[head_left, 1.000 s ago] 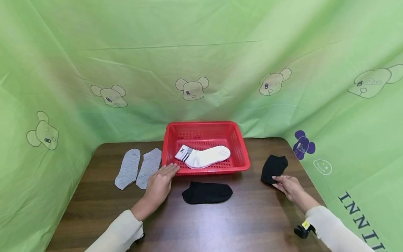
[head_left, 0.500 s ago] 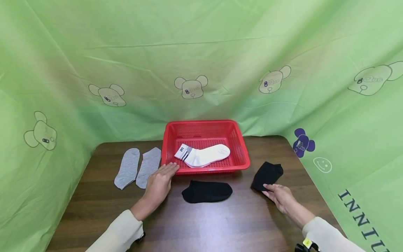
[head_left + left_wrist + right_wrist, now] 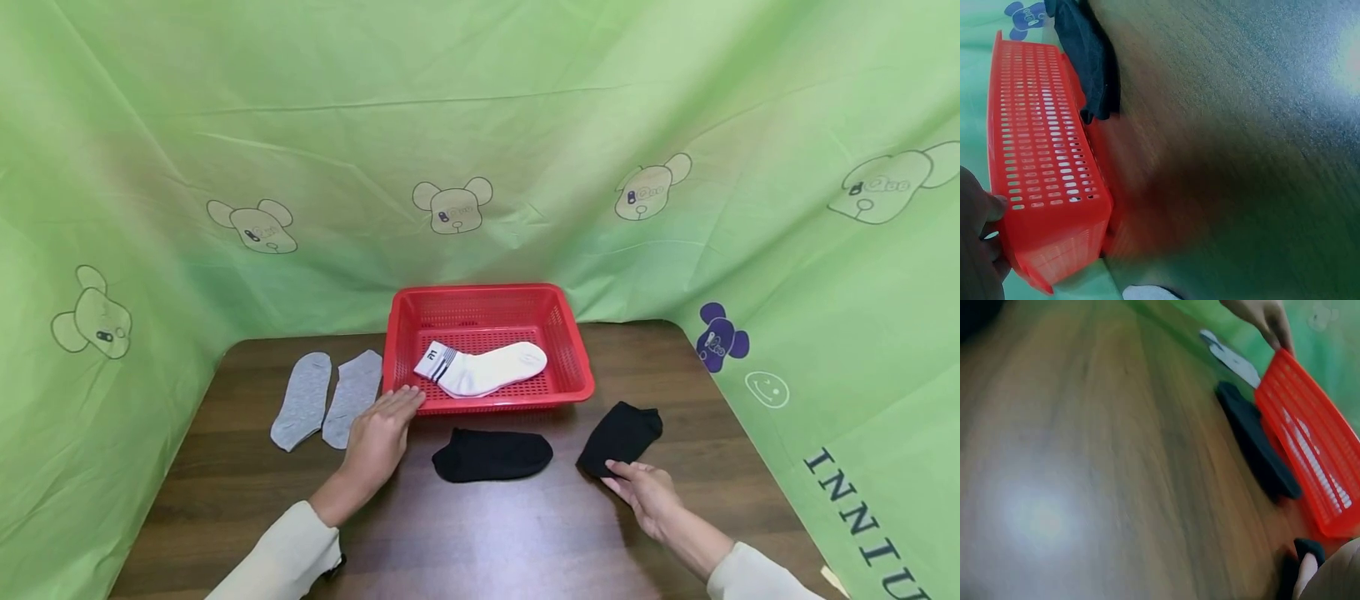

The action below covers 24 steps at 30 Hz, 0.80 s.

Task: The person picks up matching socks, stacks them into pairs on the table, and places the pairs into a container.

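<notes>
pinching black sock (image 3: 620, 437) in right hand (image 3: 647, 496), left hand (image 3: 381, 429) gripping red basket (image 3: 480, 291) by its rim

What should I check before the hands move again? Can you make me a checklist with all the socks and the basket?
1. Right hand has a black sock: ok, it pinches the near end.
2. Left hand is on the red basket: ok, it holds the rim at the near left corner.
3. Black socks together: not ok, the other black sock lies apart, in front of the basket.
4. Grey socks side by side: ok, left of the basket.
5. White sock inside the basket: ok.
6. Second white sock underneath: cannot tell.
</notes>
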Each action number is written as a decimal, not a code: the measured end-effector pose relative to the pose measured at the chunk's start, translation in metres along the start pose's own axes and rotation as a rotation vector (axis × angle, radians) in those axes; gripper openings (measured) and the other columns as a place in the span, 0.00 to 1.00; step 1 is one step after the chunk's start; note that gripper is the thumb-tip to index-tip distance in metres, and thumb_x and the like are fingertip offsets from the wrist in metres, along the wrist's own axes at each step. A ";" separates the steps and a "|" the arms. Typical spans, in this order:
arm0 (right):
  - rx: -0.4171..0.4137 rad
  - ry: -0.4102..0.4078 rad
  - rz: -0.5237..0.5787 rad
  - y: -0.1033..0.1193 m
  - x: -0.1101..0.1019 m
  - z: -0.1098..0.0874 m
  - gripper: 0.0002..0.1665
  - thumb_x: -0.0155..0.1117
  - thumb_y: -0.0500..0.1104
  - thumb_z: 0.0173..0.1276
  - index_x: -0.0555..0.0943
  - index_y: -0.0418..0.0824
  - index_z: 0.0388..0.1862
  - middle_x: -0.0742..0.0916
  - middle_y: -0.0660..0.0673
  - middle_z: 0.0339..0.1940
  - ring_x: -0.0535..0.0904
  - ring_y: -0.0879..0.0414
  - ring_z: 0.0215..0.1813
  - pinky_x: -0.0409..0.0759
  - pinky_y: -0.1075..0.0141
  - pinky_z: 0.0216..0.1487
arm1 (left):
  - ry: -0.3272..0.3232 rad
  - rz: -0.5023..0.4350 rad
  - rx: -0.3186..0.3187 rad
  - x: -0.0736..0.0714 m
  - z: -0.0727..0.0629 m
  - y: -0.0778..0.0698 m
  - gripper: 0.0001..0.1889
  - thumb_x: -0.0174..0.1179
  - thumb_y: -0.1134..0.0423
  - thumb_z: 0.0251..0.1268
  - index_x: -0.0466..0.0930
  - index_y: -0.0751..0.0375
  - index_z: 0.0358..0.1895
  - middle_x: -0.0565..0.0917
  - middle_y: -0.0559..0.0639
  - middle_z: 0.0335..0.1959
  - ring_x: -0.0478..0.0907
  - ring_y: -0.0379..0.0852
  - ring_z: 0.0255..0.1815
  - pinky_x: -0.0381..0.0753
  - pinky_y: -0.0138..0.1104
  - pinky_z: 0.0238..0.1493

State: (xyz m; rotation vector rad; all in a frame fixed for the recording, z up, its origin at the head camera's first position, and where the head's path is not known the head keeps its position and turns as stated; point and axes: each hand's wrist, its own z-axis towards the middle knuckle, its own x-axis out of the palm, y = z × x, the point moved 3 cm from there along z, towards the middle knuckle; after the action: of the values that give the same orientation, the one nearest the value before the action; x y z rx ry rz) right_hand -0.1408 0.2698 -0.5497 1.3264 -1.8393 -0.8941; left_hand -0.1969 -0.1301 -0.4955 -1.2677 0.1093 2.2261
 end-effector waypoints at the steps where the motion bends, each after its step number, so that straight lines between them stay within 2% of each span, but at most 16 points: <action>1: -0.003 0.003 0.010 -0.001 0.002 -0.001 0.08 0.54 0.30 0.75 0.64 0.33 0.40 0.72 0.33 0.57 0.85 0.63 0.43 0.84 0.69 0.56 | -0.006 -0.005 -0.001 0.000 0.000 -0.001 0.22 0.71 0.72 0.59 0.86 0.60 0.58 0.87 0.57 0.57 0.85 0.52 0.61 0.81 0.48 0.63; 3: 0.004 0.006 0.010 -0.004 0.006 -0.004 0.07 0.54 0.31 0.76 0.67 0.27 0.45 0.75 0.34 0.54 0.86 0.60 0.42 0.85 0.68 0.54 | -0.032 -0.020 0.004 0.001 -0.001 -0.003 0.22 0.73 0.70 0.58 0.86 0.62 0.58 0.87 0.59 0.58 0.84 0.55 0.62 0.80 0.50 0.64; 5: 0.021 0.025 -0.018 -0.006 0.008 -0.008 0.16 0.54 0.32 0.76 0.68 0.21 0.54 0.76 0.34 0.51 0.86 0.57 0.41 0.86 0.67 0.52 | -0.081 -0.040 0.036 0.003 -0.002 -0.007 0.22 0.73 0.70 0.57 0.85 0.66 0.57 0.86 0.61 0.58 0.83 0.58 0.63 0.79 0.53 0.64; 7: 0.061 0.054 -0.062 -0.007 0.009 -0.013 0.20 0.55 0.35 0.76 0.68 0.20 0.58 0.76 0.34 0.47 0.85 0.55 0.39 0.87 0.64 0.48 | -0.129 -0.076 0.086 0.006 -0.004 -0.016 0.21 0.72 0.70 0.57 0.85 0.68 0.56 0.86 0.63 0.56 0.82 0.61 0.62 0.79 0.53 0.63; 10: 0.120 0.138 -0.196 -0.005 0.006 -0.021 0.19 0.57 0.40 0.75 0.75 0.25 0.54 0.77 0.38 0.41 0.86 0.54 0.35 0.88 0.63 0.43 | -0.152 -0.128 0.166 0.011 -0.006 -0.040 0.18 0.68 0.69 0.58 0.84 0.66 0.53 0.86 0.58 0.51 0.82 0.56 0.55 0.79 0.48 0.55; 13: 0.080 0.178 -0.397 0.007 -0.001 -0.022 0.12 0.58 0.43 0.73 0.78 0.34 0.44 0.80 0.45 0.32 0.83 0.58 0.31 0.86 0.66 0.35 | -0.079 -0.186 0.191 0.018 -0.004 -0.073 0.14 0.66 0.66 0.64 0.83 0.60 0.52 0.85 0.50 0.47 0.80 0.47 0.49 0.78 0.40 0.51; 15: -0.020 0.146 -0.546 0.021 -0.007 -0.015 0.08 0.59 0.41 0.72 0.77 0.35 0.40 0.82 0.49 0.29 0.81 0.59 0.28 0.82 0.68 0.30 | 0.007 -0.243 0.159 0.025 0.001 -0.097 0.13 0.65 0.64 0.67 0.83 0.57 0.53 0.85 0.46 0.45 0.80 0.43 0.47 0.79 0.36 0.50; 17: -0.171 0.068 -0.740 0.037 -0.015 -0.002 0.09 0.62 0.41 0.71 0.75 0.35 0.39 0.82 0.49 0.29 0.78 0.60 0.29 0.77 0.68 0.30 | 0.129 -0.321 0.084 0.036 0.007 -0.118 0.12 0.65 0.62 0.70 0.82 0.56 0.54 0.85 0.44 0.44 0.81 0.39 0.45 0.81 0.32 0.48; 19: -0.338 0.010 -0.928 0.053 -0.023 0.013 0.11 0.65 0.41 0.70 0.76 0.33 0.39 0.84 0.46 0.31 0.79 0.57 0.32 0.78 0.65 0.34 | 0.248 -0.406 -0.016 0.050 0.014 -0.138 0.13 0.65 0.60 0.71 0.82 0.56 0.55 0.84 0.45 0.43 0.82 0.37 0.43 0.82 0.30 0.46; 21: -0.516 -0.043 -1.099 0.065 -0.030 0.028 0.13 0.68 0.41 0.68 0.78 0.32 0.40 0.86 0.41 0.34 0.80 0.52 0.36 0.78 0.59 0.42 | 0.349 -0.442 -0.111 0.064 0.022 -0.154 0.15 0.64 0.57 0.72 0.81 0.58 0.57 0.85 0.46 0.43 0.82 0.37 0.42 0.82 0.29 0.44; 24: -0.745 -0.072 -1.280 0.078 -0.034 0.050 0.15 0.72 0.39 0.64 0.80 0.29 0.42 0.86 0.34 0.38 0.82 0.40 0.43 0.75 0.47 0.53 | 0.414 -0.400 -0.173 0.086 0.034 -0.174 0.19 0.66 0.55 0.70 0.80 0.61 0.58 0.86 0.50 0.46 0.83 0.41 0.45 0.83 0.32 0.48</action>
State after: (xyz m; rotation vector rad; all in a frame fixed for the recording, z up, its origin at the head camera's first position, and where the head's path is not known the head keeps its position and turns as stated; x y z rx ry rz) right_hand -0.2122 0.3280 -0.5152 1.8455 -0.3329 -1.9862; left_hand -0.1673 0.0638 -0.5123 -1.6663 -0.1717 1.6427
